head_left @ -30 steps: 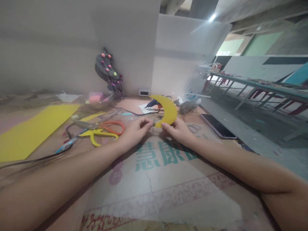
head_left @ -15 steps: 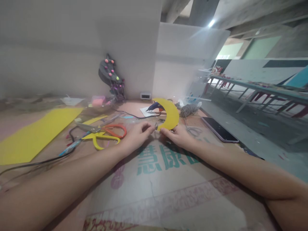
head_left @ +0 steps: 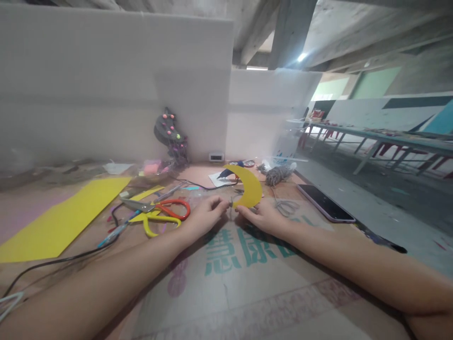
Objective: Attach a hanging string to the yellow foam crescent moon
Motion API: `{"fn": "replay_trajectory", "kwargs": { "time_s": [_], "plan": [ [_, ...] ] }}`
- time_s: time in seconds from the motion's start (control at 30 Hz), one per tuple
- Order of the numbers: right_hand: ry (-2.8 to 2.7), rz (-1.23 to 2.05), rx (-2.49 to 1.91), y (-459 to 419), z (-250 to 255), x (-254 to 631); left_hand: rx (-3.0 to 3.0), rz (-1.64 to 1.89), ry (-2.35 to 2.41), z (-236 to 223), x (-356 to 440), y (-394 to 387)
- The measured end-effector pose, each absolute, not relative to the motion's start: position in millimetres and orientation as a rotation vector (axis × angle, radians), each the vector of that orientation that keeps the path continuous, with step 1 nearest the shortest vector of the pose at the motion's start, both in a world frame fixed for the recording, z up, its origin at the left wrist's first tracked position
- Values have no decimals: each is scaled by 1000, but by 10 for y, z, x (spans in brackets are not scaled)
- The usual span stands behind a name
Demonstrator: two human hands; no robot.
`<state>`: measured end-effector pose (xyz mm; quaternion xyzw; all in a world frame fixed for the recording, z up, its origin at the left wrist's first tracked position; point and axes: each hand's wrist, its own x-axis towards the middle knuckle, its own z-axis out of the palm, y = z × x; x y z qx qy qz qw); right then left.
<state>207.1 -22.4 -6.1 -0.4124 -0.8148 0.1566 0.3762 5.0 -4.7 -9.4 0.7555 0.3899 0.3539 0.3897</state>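
Note:
Above the middle of the table, a yellow crescent moon cutout (head_left: pixel 253 185) stands upright between my hands. My right hand (head_left: pixel 264 217) is closed on its lower end, thumb in front. My left hand (head_left: pixel 203 218) pinches a bit of grey yarn (head_left: pixel 231 202) at the crescent's lower tip; the exact grip is hidden by the fingers. Left of my left hand lie scissors (head_left: pixel 150 207) with one red-orange and one yellow handle. Behind the crescent, partly covered by it, a dark blue glue gun (head_left: pixel 226 174) rests on white paper.
A yellow sheet (head_left: pixel 71 217) lies at left, near a black cable (head_left: pixel 56 260). At right are a grey yarn bundle (head_left: pixel 279 174) and a phone (head_left: pixel 327 203) near the table edge. A dark crescent decoration with pompoms (head_left: pixel 164 130) and a small digital display (head_left: pixel 216 157) stand behind.
The view has tilted up, so everything sits lower in the picture. Both hands keep their hold on the crescent and the yarn, with hardly any shift between them.

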Motion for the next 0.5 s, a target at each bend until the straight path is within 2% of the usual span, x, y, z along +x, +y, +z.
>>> {"fn": "replay_trajectory", "kwargs": {
  "time_s": [0.37,0.5],
  "plan": [
    [-2136,415,-1127,-205,-121,2097,1894,936,983,-109,58,-22],
    [-2104,412,-1132,-257,111,2100,1805,1080,1030,-161,33,53]
  ]
}}
